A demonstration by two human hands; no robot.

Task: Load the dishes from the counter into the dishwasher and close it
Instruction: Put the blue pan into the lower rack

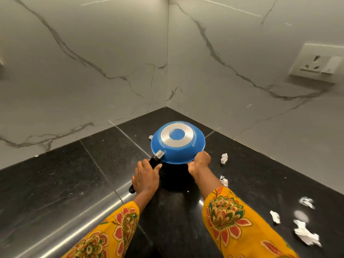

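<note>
A blue frying pan (177, 144) is tilted bottom-up over the black counter (74, 174), showing its silver base ring. My left hand (146, 176) grips the pan's black handle (156, 161), whose end sticks out below my palm. My right hand (199, 162) holds the pan's near rim on the right side, fingers curled under the edge. The pan's inside is hidden. No dishwasher is in view.
Marble walls meet in a corner behind the pan. Several crumpled bits of white paper (224, 158) lie on the counter to the right, more near the right edge (305, 235). A wall socket (318, 64) sits at the upper right. A steel strip (89, 226) crosses the counter at lower left.
</note>
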